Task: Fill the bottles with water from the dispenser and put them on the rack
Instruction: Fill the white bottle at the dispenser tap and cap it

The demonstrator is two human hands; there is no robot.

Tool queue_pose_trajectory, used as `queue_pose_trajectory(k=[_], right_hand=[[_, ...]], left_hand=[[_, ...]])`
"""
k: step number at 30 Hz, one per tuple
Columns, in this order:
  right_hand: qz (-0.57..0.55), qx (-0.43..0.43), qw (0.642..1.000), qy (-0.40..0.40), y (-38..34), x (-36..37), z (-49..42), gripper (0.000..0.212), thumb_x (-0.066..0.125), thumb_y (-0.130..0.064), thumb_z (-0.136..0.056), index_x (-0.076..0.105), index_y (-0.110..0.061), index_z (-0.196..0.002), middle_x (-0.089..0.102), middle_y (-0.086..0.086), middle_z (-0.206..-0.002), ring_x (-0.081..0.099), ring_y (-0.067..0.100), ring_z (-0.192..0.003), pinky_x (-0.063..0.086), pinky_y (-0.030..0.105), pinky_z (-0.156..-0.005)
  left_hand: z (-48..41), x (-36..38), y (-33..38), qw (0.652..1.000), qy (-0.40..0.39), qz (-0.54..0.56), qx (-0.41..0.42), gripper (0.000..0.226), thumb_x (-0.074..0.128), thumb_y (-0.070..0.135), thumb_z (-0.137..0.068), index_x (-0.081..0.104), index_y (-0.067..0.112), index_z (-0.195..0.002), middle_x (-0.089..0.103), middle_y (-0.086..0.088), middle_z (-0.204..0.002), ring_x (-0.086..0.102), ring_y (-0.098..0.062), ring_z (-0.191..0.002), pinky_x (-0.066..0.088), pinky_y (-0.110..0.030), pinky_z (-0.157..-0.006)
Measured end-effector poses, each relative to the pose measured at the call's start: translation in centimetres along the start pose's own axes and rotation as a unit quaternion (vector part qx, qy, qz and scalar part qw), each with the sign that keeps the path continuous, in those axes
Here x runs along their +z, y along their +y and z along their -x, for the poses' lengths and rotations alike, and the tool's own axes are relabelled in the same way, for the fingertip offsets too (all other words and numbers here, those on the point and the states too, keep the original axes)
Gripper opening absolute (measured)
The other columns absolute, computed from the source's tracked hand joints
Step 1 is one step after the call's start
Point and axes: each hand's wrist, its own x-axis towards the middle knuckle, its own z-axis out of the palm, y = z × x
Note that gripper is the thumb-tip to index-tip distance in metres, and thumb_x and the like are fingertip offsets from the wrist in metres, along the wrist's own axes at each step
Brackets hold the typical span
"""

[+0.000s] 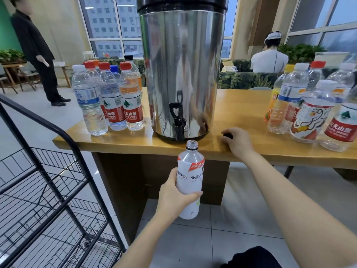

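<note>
Under the spout (pixel 178 125), left hand (pixel 172 197) grips bottle (pixel 190 171); right hand (pixel 239 142) seemingly pinches black cap (pixel 228 135).

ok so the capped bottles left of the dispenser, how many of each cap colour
red caps: 3
white caps: 1
blue caps: 1
black caps: 1
orange caps: 1, partly hidden
total: 7
</note>
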Motion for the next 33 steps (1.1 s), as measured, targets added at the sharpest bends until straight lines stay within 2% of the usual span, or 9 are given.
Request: queue_pose_trajectory(k=[4,6,9,13,16,21,26,30,33], right_hand=[[-0.154,-0.031,0.986,-0.062,-2.2,-2.0,3.1,0.040,0.078,-0.023,-0.081,0.060,-0.020,-0.116,0.068,-0.003,-0.102,0.061,0.012,-0.098,0.043,0.019,-0.075],[-0.162,-0.079,0.975,-0.129,-3.5,-3.2,4.6,0.048,0.082,-0.024,-0.075,0.056,-0.028,-0.114,0.070,-0.010,-0.098,0.062,0.006,-0.099,0.046,0.022,-0.084],[-0.148,-0.145,0.961,-0.181,-5.4,-4.4,6.2,0.055,0.085,-0.020,-0.070,0.053,-0.029,-0.115,0.070,-0.009,-0.094,0.064,0.002,-0.098,0.049,0.027,-0.091],[-0.088,-0.193,0.958,-0.192,-7.6,-5.7,7.0,0.051,0.084,-0.022,-0.073,0.050,-0.027,-0.111,0.070,-0.009,-0.095,0.064,0.000,-0.092,0.050,0.021,-0.085],[-0.112,-0.201,0.950,-0.210,-8.5,-5.7,7.2,0.043,0.084,-0.015,-0.072,0.054,-0.021,-0.101,0.071,-0.009,-0.094,0.065,-0.004,-0.086,0.048,0.012,-0.078],[-0.077,-0.241,0.936,-0.246,-9.7,-5.1,7.2,0.033,0.083,-0.008,-0.072,0.070,-0.026,-0.097,0.069,-0.013,-0.094,0.066,0.001,-0.093,0.053,0.019,-0.088],[-0.023,-0.275,0.924,-0.263,-10.8,-5.5,7.4,0.035,0.083,-0.007,-0.070,0.074,-0.022,-0.100,0.072,-0.004,-0.099,0.067,0.007,-0.097,0.053,0.023,-0.092],[-0.006,-0.261,0.928,-0.266,-11.5,-5.7,7.6,0.034,0.083,-0.013,-0.072,0.074,-0.020,-0.104,0.072,-0.004,-0.099,0.066,0.006,-0.093,0.052,0.018,-0.089],[0.001,-0.260,0.929,-0.264,-11.5,-5.6,7.6,0.033,0.084,-0.014,-0.072,0.074,-0.020,-0.103,0.071,-0.008,-0.094,0.066,0.005,-0.091,0.053,0.023,-0.088]], left_hand=[[0.4,0.0,0.0,1.000,-0.001,-0.009,-0.004,0.074,0.083,0.053,-0.050,0.049,0.044,-0.115,0.064,0.025,-0.108,0.062,-0.002,-0.104,0.057,-0.035,-0.087],[0.6,0.1,0.0,1.000,-0.005,-0.014,-0.001,0.076,0.084,0.051,-0.053,0.048,0.043,-0.119,0.063,0.022,-0.111,0.061,-0.005,-0.106,0.057,-0.037,-0.088],[1.3,0.1,0.1,1.000,-0.015,-0.015,0.001,0.075,0.084,0.047,-0.056,0.047,0.041,-0.121,0.062,0.020,-0.113,0.061,-0.007,-0.106,0.057,-0.036,-0.088],[2.4,-0.2,0.2,1.000,-0.021,-0.017,0.005,0.074,0.082,0.052,-0.053,0.048,0.044,-0.118,0.064,0.022,-0.109,0.061,-0.003,-0.105,0.056,-0.031,-0.086],[2.9,-0.5,0.1,1.000,-0.019,-0.017,0.005,0.074,0.082,0.051,-0.053,0.048,0.044,-0.119,0.065,0.022,-0.109,0.062,-0.003,-0.104,0.057,-0.034,-0.087],[3.3,-1.6,-0.1,0.999,-0.027,-0.026,0.008,0.076,0.084,0.048,-0.055,0.048,0.045,-0.121,0.065,0.021,-0.110,0.063,-0.005,-0.104,0.056,-0.040,-0.090],[3.4,-2.7,-0.2,0.998,-0.045,-0.035,0.011,0.073,0.084,0.047,-0.054,0.050,0.045,-0.118,0.067,0.022,-0.108,0.063,-0.003,-0.102,0.057,-0.039,-0.089],[3.4,-3.2,-0.1,0.997,-0.064,-0.031,0.012,0.069,0.084,0.044,-0.054,0.053,0.041,-0.116,0.068,0.020,-0.106,0.065,-0.005,-0.102,0.058,-0.041,-0.088],[3.6,-3.3,-0.1,0.997,-0.073,-0.032,0.014,0.070,0.084,0.045,-0.056,0.052,0.042,-0.117,0.067,0.021,-0.108,0.064,-0.004,-0.103,0.058,-0.039,-0.087]])
